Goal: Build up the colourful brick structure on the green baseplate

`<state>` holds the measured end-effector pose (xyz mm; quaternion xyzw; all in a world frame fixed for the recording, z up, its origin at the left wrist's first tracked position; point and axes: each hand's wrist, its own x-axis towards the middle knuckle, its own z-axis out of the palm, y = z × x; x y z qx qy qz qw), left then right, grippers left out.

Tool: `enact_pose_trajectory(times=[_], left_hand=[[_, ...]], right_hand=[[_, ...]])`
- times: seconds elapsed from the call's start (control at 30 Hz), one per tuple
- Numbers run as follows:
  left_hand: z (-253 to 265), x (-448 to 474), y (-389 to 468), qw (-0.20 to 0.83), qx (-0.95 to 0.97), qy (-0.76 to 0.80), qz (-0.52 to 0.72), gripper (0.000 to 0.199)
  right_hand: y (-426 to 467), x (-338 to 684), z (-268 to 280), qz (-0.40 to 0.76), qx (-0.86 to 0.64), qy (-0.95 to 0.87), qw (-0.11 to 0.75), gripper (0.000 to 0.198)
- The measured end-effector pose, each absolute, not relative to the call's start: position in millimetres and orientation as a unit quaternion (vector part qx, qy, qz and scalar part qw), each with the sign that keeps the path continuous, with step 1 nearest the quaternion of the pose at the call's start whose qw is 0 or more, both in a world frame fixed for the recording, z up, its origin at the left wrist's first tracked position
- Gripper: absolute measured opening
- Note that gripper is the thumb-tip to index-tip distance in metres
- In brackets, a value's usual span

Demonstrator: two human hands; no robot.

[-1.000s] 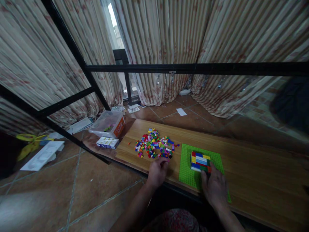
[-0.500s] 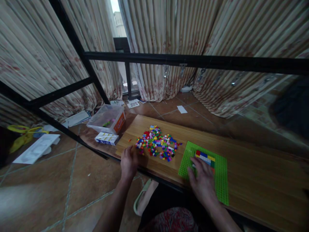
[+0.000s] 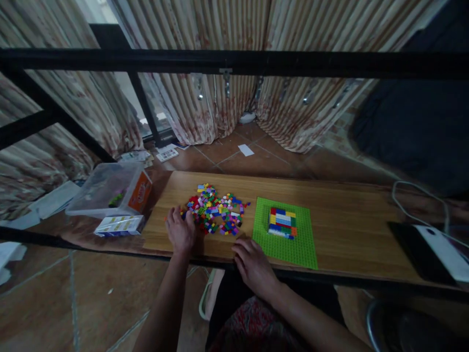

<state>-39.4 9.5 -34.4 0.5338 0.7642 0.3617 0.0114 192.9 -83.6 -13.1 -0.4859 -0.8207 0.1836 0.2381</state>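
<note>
A heap of small coloured building bricks [image 3: 216,210] lies spread over the wooden board. At its left edge is my left hand [image 3: 180,232], thumb and fingers apart, the fingertips down by the outermost bricks. No brick shows in its grasp. My right hand [image 3: 254,261] rests at the board's front edge, between the heap and the green baseplate [image 3: 306,244]. Its fingers are loosely bent and apart, with nothing visible in them. On the baseplate stands a low block of joined bricks [image 3: 282,222] in red, blue, white, yellow, green and orange.
Left of the board stand a clear plastic tub [image 3: 98,188] with an orange label and a small white-and-blue box [image 3: 120,225]. At the right end lie a black-and-white flat object [image 3: 437,249] and a pale cable [image 3: 421,183]. A dark metal rail [image 3: 256,63] crosses behind.
My right hand has left the brick block and moved left to the board's front edge. My left hand has come up to the heap's left side. The view has swung right.
</note>
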Motion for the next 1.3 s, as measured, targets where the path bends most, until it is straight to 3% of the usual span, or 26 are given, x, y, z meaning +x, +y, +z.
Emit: enact_pose_trajectory(times=[0.7,1.0,1.3], left_hand=[[-31,-16,16,0.008,0.565,0.746,0.353,0.044],[-32,-15,17,-0.006,0.579,0.747,0.327,0.042],[-31,-17,15,0.02,0.573,0.737,0.358,0.036]], right_hand=[[-40,179,-13,0.171,-0.516,-0.799,0.257,0.028],[-34,194,-16,0.185,-0.533,-0.764,0.313,0.028],[2,201,-6,0.192,-0.576,-0.756,0.244,0.028]])
